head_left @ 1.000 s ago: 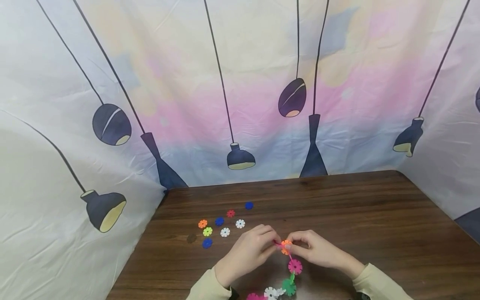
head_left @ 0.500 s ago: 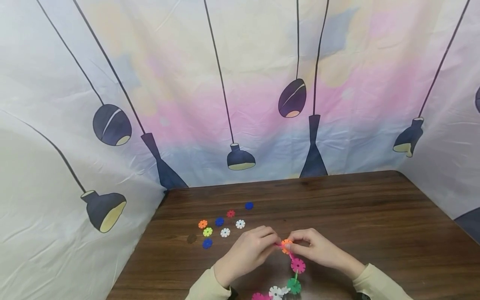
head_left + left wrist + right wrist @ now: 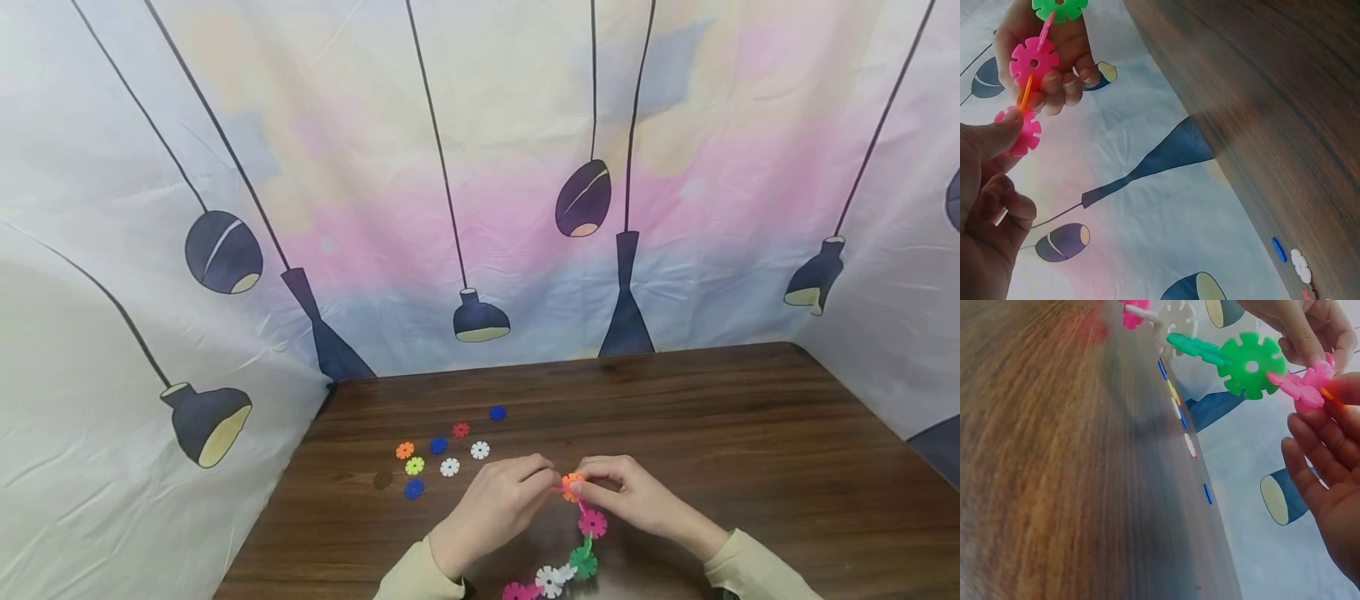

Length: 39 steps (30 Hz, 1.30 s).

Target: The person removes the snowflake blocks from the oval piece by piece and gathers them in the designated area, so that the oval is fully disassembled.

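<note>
A chain of notched plastic snowflake discs hangs between the two hands over the table. My left hand [image 3: 498,508] pinches the pink end disc [image 3: 1030,136] between thumb and fingers. My right hand [image 3: 637,497] grips the orange disc [image 3: 572,487] slotted into it, thumb across its face. Below the orange disc hang a pink disc [image 3: 592,524], a green disc [image 3: 582,562], a white disc [image 3: 549,581] and another pink disc [image 3: 517,592] at the bottom edge of the head view. Linking discs between them show edge-on. In the right wrist view, fingers partly cover the join.
Loose discs lie on the dark wooden table [image 3: 720,425] left of the hands: several blue, white and other colours, among them a yellow disc [image 3: 415,466], a red disc [image 3: 461,429] and a brown disc [image 3: 383,479]. A lamp-printed curtain [image 3: 525,250] hangs behind the table.
Both hands stay nearly in place, still gripping the same end of the chain. The hanging discs have swung to the right and risen slightly. Loose discs lie as before.
</note>
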Tool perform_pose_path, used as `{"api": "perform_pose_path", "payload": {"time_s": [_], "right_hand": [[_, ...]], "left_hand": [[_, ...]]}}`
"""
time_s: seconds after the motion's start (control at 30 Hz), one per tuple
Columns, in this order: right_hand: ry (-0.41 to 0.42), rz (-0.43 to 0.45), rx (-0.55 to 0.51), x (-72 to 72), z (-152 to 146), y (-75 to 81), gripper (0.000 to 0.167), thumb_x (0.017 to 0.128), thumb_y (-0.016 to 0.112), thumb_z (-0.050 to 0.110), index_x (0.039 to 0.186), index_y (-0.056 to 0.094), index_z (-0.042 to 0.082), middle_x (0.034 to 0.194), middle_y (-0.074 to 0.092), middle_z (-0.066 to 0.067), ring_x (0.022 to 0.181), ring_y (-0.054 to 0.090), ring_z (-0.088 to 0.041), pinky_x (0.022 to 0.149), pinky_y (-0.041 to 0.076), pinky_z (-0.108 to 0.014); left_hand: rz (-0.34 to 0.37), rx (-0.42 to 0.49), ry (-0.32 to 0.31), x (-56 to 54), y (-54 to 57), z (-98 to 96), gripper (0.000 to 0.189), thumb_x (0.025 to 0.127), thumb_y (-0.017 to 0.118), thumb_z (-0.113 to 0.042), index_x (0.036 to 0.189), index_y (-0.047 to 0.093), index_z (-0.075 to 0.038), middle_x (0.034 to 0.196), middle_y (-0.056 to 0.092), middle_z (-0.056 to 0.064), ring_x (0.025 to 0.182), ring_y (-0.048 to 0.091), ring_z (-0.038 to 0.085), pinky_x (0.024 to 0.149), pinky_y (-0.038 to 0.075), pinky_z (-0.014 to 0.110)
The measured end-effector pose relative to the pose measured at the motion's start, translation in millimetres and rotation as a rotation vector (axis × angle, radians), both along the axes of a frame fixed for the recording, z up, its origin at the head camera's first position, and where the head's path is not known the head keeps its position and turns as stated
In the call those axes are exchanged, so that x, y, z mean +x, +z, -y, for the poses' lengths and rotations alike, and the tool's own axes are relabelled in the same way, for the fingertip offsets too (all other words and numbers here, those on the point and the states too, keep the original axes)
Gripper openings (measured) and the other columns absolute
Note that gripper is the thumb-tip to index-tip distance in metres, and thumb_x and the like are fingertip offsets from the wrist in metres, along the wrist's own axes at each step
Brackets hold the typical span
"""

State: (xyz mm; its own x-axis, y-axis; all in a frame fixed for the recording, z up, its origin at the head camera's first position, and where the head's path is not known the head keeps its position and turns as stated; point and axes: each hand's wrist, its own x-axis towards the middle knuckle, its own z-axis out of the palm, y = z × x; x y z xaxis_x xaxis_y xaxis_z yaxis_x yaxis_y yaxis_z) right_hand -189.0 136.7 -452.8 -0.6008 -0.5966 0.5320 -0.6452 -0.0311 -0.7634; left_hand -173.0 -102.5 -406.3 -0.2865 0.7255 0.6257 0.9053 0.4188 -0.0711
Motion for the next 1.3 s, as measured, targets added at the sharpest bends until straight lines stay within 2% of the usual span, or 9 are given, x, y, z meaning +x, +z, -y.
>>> {"api": "perform_pose_path", "payload": {"time_s": [0.2, 0.33, 0.47, 0.6, 0.67, 0.9, 1.07, 1.3], "right_hand": [[0.007, 0.0, -0.037, 1.6, 1.4, 1.0, 0.019, 0.1, 0.055, -0.006, 0.102, 0.07, 0.006, 0.085, 0.062, -0.007, 0.073, 0.054, -0.008, 0.063, 0.051, -0.03], [-0.016, 0.01, -0.053, 3.1, 2.7, 3.3, 0.021, 0.1, 0.055, -0.005, 0.104, 0.071, 0.007, 0.089, 0.064, -0.006, 0.075, 0.055, -0.007, 0.065, 0.052, -0.03], [-0.038, -0.009, -0.052, 3.1, 3.7, 4.8, 0.022, 0.1, 0.056, -0.005, 0.103, 0.071, 0.01, 0.089, 0.065, -0.005, 0.074, 0.055, -0.006, 0.065, 0.053, -0.03], [-0.035, -0.018, -0.011, 2.6, 3.2, 4.6, 0.02, 0.1, 0.057, -0.001, 0.097, 0.069, 0.014, 0.081, 0.06, -0.003, 0.071, 0.054, -0.005, 0.064, 0.051, -0.029], [-0.036, -0.001, 0.018, 2.8, 2.8, 4.2, 0.017, 0.101, 0.058, 0.002, 0.094, 0.068, 0.014, 0.079, 0.058, -0.002, 0.071, 0.053, -0.004, 0.064, 0.05, -0.029], [-0.057, 0.06, 0.071, 3.3, 1.0, 3.4, 0.016, 0.102, 0.058, 0.008, 0.092, 0.066, 0.016, 0.078, 0.054, 0.004, 0.069, 0.05, -0.001, 0.061, 0.048, -0.026], [-0.051, 0.069, 0.079, 1.9, 1.1, 2.8, 0.016, 0.103, 0.057, 0.008, 0.091, 0.066, 0.015, 0.077, 0.053, 0.003, 0.068, 0.049, -0.001, 0.06, 0.047, -0.026], [-0.059, 0.083, 0.102, 1.0, 2.0, -1.0, 0.015, 0.103, 0.058, 0.011, 0.092, 0.066, 0.015, 0.077, 0.054, 0.005, 0.069, 0.049, 0.0, 0.06, 0.047, -0.026]], "left_hand": [[-0.11, 0.019, -0.022, -0.6, -1.6, -1.2, 0.016, 0.087, 0.077, -0.004, 0.097, 0.069, -0.013, 0.096, 0.066, -0.004, 0.074, 0.065, 0.004, 0.069, 0.051, 0.012], [-0.154, 0.024, -0.001, -0.6, -1.6, -2.8, 0.01, 0.092, 0.072, -0.005, 0.092, 0.067, -0.014, 0.092, 0.063, -0.006, 0.068, 0.058, 0.0, 0.064, 0.046, 0.009], [-0.11, -0.001, 0.049, 0.1, 0.4, -3.6, 0.012, 0.092, 0.073, -0.006, 0.089, 0.064, -0.013, 0.086, 0.057, -0.007, 0.063, 0.047, 0.001, 0.058, 0.039, 0.012], [-0.025, -0.039, 0.076, 0.2, 1.9, -2.6, 0.014, 0.09, 0.077, -0.01, 0.094, 0.065, -0.014, 0.089, 0.061, -0.007, 0.071, 0.055, 0.004, 0.063, 0.046, 0.016], [-0.018, -0.05, 0.073, -0.1, 1.7, -1.9, 0.013, 0.089, 0.078, -0.011, 0.096, 0.067, -0.015, 0.092, 0.064, -0.007, 0.077, 0.06, 0.005, 0.068, 0.05, 0.018], [-0.062, -0.06, 0.054, 0.4, 1.7, -0.9, 0.011, 0.09, 0.077, -0.012, 0.099, 0.071, -0.013, 0.092, 0.068, -0.006, 0.08, 0.062, 0.007, 0.072, 0.052, 0.018], [-0.086, -0.077, 0.072, 0.4, 1.7, -0.1, 0.013, 0.088, 0.079, -0.012, 0.099, 0.072, -0.013, 0.093, 0.069, -0.006, 0.082, 0.064, 0.007, 0.074, 0.052, 0.019], [-0.129, -0.139, 0.106, 0.8, -1.5, 0.2, 0.014, 0.088, 0.078, -0.008, 0.099, 0.073, -0.013, 0.092, 0.07, -0.007, 0.08, 0.064, 0.006, 0.071, 0.051, 0.017]]}}
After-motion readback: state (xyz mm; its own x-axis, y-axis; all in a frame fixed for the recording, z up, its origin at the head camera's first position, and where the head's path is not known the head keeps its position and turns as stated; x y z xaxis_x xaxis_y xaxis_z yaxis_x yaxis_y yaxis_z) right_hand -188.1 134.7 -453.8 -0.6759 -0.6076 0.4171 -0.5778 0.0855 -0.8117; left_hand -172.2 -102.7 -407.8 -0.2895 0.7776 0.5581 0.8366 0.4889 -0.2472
